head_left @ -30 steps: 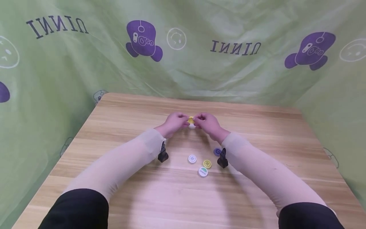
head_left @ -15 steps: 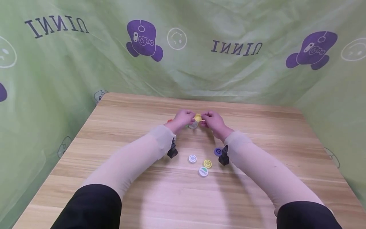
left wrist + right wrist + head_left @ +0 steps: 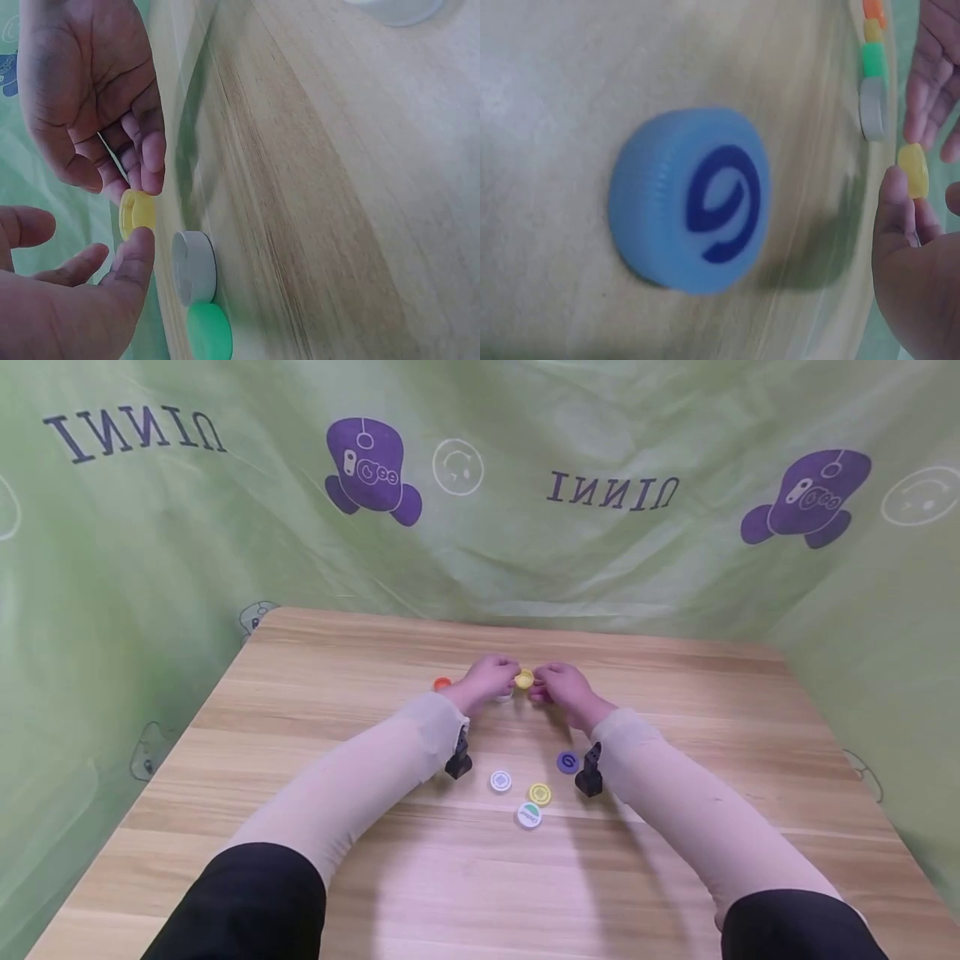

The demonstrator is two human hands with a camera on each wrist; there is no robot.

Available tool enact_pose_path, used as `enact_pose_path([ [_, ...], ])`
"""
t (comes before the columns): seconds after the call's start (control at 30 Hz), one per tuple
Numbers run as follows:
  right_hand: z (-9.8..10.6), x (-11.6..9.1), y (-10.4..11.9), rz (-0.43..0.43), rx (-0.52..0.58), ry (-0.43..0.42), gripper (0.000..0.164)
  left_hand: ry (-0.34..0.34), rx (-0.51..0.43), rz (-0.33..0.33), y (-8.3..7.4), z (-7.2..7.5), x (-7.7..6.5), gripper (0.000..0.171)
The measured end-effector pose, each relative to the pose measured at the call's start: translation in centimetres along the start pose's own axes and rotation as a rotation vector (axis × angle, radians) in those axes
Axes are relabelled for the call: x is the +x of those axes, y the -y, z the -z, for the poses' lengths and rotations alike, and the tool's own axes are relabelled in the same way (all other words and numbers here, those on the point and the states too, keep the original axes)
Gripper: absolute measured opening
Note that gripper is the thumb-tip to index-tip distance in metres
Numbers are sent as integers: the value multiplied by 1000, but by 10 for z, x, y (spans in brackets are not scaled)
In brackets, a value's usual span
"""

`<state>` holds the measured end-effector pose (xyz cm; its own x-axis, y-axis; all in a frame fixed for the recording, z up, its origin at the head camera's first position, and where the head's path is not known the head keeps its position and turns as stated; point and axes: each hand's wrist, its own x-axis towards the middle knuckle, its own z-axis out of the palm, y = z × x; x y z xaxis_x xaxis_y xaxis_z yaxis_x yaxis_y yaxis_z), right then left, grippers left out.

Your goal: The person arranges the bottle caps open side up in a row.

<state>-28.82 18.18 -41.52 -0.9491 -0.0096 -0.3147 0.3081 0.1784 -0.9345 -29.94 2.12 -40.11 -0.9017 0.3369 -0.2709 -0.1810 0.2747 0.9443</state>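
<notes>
A small yellow bottle cap (image 3: pixel 524 679) is held between the fingertips of both hands at the far middle of the table, its hollow side showing in the head view. My left hand (image 3: pixel 489 679) grips it from the left and my right hand (image 3: pixel 567 687) from the right. Close by in the left wrist view stand a white cap (image 3: pixel 194 268) and a green cap (image 3: pixel 209 331), touching each other. From the right wrist, the row runs on with another yellow cap (image 3: pixel 872 30) and an orange cap (image 3: pixel 874 10). In the head view, the left hand hides part of this row.
Nearer the person lie a blue cap (image 3: pixel 567 762) with a dark swirl, a white cap (image 3: pixel 501 781), a yellow cap (image 3: pixel 539 794) and a white-and-green cap (image 3: pixel 528 816). A green printed curtain (image 3: pixel 480 560) borders the wooden table (image 3: pixel 315 668) behind and at both sides.
The yellow cap has moved a little right between both hands. As the left hand shifted right too, the orange cap came into sight behind it.
</notes>
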Motion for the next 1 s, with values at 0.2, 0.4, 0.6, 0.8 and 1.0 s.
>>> enact_pose_path([
  [0.2,6,0,-2,-51,1,57,37,33,-14,38,0,-4,0,45],
  [0.4,9,2,-4,-74,-9,88,38,69,36,30,1,-6,1,44],
  [0.6,13,3,-8,-89,-16,101,30,99,41,38,1,-8,0,44],
  [0.8,12,2,-7,-82,-92,106,31,110,38,66,0,-7,-2,44],
  [1.0,10,2,-5,-64,-147,121,37,37,-89,82,-4,-2,-2,46],
])
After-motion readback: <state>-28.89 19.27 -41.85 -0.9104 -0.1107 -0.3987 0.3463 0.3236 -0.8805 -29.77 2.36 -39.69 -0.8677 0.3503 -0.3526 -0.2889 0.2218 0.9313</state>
